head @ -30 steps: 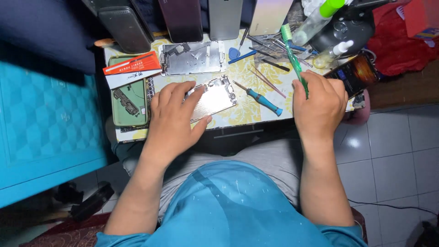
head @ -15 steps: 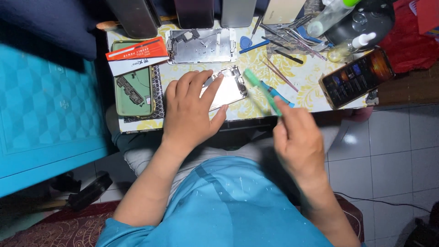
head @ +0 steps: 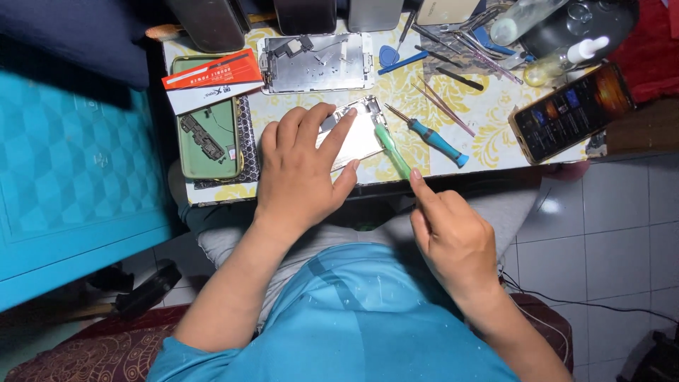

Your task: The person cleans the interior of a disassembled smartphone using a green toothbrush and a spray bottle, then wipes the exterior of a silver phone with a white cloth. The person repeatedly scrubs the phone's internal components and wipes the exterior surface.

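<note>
1. Since a second ago, the right hand is no longer sitting far out over the right side of the table with the green-handled tool raised; it is now lying closer to the person's body, and the tool is slanting down toward the work.
2. Half a second ago that hand was blurred with motion; it is now showing sharply, with the tool's tip sitting at the right edge of the opened phone body.
3. The left hand is staying on the phone body as before, though the fingers are now spreading wider across it.
4. The left hand is lying open and palm-down, its fingers fanning out and pressing the silvery phone body flat against the yellow patterned table top, near the table's front edge.
5. The right hand is closing loosely around the lower end of the green-handled tool, with the index finger stretching along the handle.
6. A blue-handled screwdriver is lying just to the right of the tool, apart from both hands.
7. A metal phone frame is resting behind the phone body, and a green phone back is sitting to its left.
8. A lit smartphone is lying at the table's right edge.
</note>
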